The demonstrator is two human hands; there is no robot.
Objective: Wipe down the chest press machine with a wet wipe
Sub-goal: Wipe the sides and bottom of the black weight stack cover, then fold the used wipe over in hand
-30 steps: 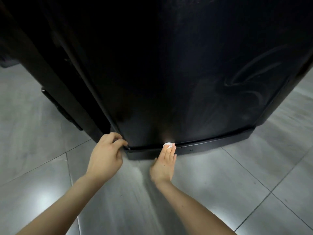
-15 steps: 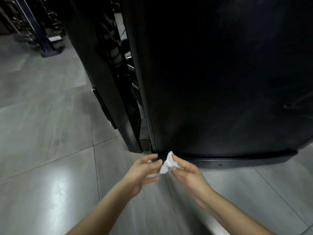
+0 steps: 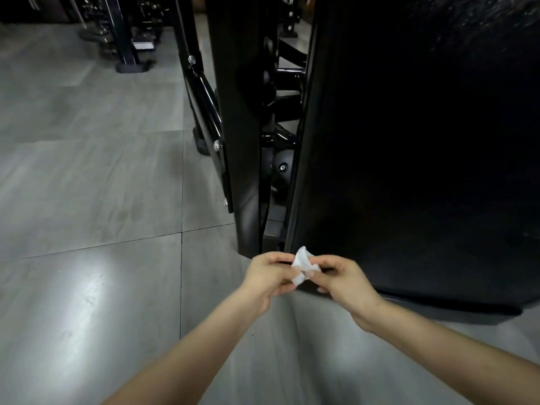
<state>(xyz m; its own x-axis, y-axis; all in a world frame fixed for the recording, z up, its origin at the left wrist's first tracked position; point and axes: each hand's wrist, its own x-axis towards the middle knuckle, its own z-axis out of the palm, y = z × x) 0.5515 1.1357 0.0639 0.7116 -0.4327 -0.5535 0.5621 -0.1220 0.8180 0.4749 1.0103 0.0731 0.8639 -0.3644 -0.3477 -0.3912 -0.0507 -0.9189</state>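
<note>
The chest press machine's black rear panel [image 3: 409,159] fills the right half of the head view and reaches down to the floor. Left of it, black frame posts [image 3: 233,127] and bolted bars show through a gap. A small crumpled white wet wipe [image 3: 302,266] sits between both hands, just in front of the panel's lower left corner. My left hand [image 3: 268,277] pinches the wipe's left side. My right hand [image 3: 342,280] pinches its right side with thumb and fingertips. Neither hand touches the machine.
Grey floor tiles [image 3: 87,229] with bright light glare spread to the left and below. Another black machine's post and foot [image 3: 128,58] stand at the far upper left. The panel's base strip [image 3: 438,305] runs along the floor at the right.
My right hand left the panel's bottom edge with the wipe, and my left hand let go of the corner. Both now hold the wipe together. The view swung left, revealing the frame.
</note>
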